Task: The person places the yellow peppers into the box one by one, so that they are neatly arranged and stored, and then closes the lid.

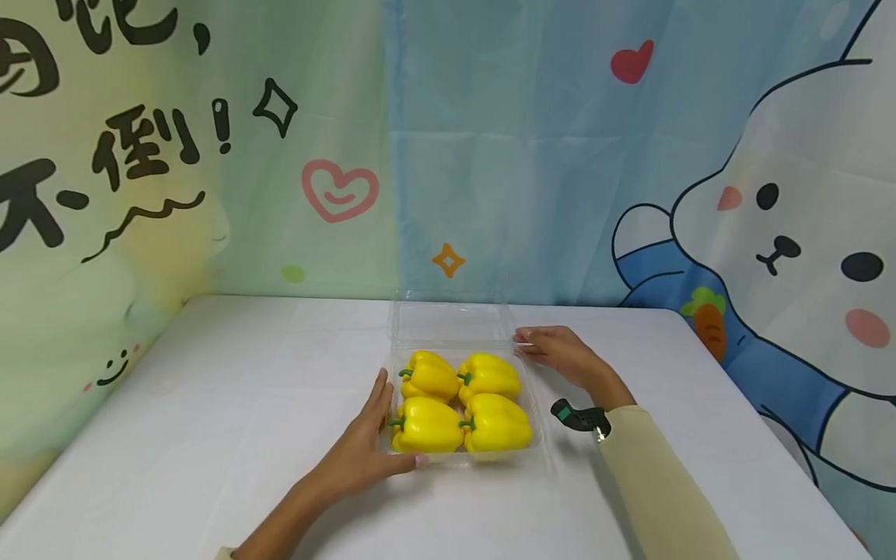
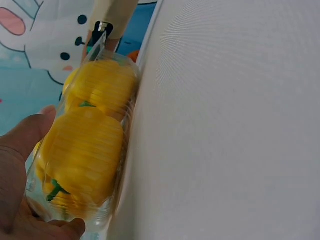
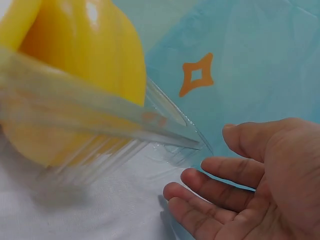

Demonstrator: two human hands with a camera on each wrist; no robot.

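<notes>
A clear plastic clamshell box [image 1: 476, 460] lies on the table with several yellow bell peppers [image 1: 428, 425] in its base, their green stems turned left. Its clear lid [image 1: 451, 323] is swung back behind the base. My left hand [image 1: 364, 443] rests against the box's front left corner, fingers stretched along the left side and thumb at the front rim. At the back right corner, near the hinge, is my right hand [image 1: 556, 354]. In the right wrist view its fingers [image 3: 220, 190] are loosely extended and hold nothing, fingertips close beside the clear plastic edge.
A white cloth [image 1: 210, 420] covers the table. Behind it hangs a printed curtain [image 1: 504, 155] with a cartoon rabbit, hearts and lettering. A black band [image 1: 581, 416] is on the right wrist, by a beige sleeve [image 1: 651, 482].
</notes>
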